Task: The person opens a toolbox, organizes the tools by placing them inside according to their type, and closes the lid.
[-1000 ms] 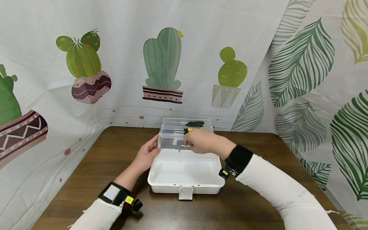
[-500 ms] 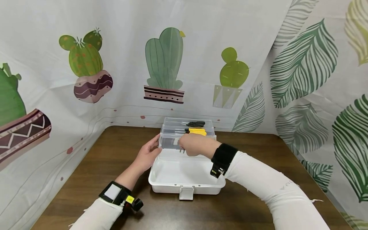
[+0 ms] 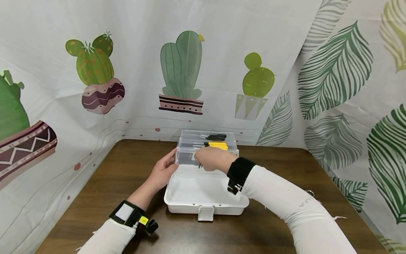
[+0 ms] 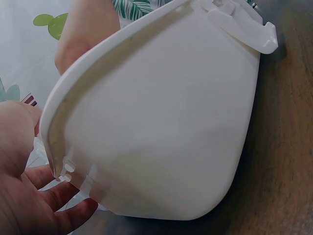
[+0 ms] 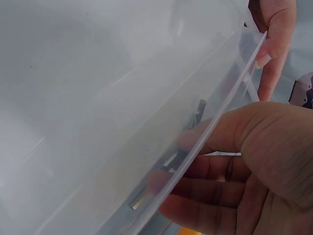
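A white toolbox (image 3: 182,209) lies open on the table, its clear stepped trays (image 3: 185,157) raised at the back. My left hand (image 3: 161,173) holds the left side of the lowest tray, thumb in front and fingers behind. In the left wrist view, its fingers (image 4: 54,198) curl by the hinge corner. My right hand (image 3: 211,158) is at the lowest tray, pinching thin metal hex keys (image 5: 139,198) between thumb and fingers. Seen through the clear tray wall in the right wrist view, they are partly hidden by the fingers.
Yellow-handled screwdrivers (image 3: 219,145) lie in the middle tray, black-handled tools (image 3: 217,137) in the top one. The toolbox latch (image 3: 205,213) hangs over the front. A small shiny metal thing (image 3: 310,193) shows behind the right sleeve. A printed cloth (image 3: 136,70) hangs behind the table.
My right hand has moved left and slightly down into the lowest tray with the hex keys, uncovering the yellow screwdriver handles. My left hand keeps its hold on the tray.
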{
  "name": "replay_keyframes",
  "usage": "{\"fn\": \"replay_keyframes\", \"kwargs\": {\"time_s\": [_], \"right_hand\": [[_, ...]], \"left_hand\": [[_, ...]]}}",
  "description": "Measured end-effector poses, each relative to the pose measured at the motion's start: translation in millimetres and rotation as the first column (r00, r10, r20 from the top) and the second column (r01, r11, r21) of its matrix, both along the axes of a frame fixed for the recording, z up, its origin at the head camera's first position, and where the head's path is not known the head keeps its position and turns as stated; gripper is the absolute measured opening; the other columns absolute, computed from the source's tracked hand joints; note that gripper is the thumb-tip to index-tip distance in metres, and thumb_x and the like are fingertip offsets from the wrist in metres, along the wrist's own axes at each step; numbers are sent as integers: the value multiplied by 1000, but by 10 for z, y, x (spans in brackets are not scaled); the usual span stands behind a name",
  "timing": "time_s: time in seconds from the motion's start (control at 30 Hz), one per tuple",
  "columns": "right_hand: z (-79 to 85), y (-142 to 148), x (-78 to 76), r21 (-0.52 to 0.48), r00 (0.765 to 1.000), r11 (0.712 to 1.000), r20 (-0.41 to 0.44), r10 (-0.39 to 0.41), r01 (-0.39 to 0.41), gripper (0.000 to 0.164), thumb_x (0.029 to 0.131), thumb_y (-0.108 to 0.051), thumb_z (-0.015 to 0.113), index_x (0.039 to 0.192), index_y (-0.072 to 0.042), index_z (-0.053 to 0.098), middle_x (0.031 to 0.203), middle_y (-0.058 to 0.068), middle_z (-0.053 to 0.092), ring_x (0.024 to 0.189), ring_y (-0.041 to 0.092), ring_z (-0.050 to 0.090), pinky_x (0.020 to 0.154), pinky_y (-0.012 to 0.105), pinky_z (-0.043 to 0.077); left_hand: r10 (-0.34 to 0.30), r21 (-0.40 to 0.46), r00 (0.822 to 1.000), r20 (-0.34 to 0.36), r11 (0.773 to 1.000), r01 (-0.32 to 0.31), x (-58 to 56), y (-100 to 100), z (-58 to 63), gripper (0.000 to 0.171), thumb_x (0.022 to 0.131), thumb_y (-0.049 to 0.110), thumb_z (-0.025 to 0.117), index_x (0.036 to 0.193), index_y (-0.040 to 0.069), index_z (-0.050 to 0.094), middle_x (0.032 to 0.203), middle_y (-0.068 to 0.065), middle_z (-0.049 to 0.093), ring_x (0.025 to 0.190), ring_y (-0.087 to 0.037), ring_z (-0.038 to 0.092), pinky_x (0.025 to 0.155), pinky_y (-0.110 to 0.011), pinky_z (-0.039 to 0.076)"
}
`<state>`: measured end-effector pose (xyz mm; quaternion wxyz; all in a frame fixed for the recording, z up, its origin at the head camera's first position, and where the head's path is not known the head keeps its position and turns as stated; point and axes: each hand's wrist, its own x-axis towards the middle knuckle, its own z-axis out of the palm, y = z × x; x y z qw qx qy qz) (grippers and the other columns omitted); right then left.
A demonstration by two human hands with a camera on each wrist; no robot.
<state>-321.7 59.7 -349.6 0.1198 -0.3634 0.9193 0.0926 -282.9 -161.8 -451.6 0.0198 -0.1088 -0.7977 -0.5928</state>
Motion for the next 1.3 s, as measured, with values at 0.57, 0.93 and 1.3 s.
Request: {"fn": "replay_keyframes", "kwargs": {"time_s": [0.57,0.93,1.3], "right_hand": [[-16,-92,34,88,989,995,-146,-27,40,16,100,-10,64,113,-15,72,100,0,73,75,12,63,72,27,57],[8,-104,61,129,987,990,-159,-32,53,12,100,-14,63,109,-18,71,94,-1,71,70,13,57,63,28,51],[39,42,81,21,994,1000,-109,-18,20,14,101,-17,56,100,-21,70,82,-4,64,70,12,52,60,29,43]], "left_hand": [[1,-10,1000,-1,1000,-1,-8,19,11,62,106,17,53,163,27,31,151,-18,56,140,-36,54,109,-56,49],[-1,-11,1000,-10,1000,1,-24,0,-9,62,106,17,53,163,25,30,151,-21,55,139,-37,54,109,-55,49],[-2,-7,1000,-3,1000,2,18,2,8,62,107,18,53,164,25,29,152,-21,54,140,-39,53,108,-54,50]]}}
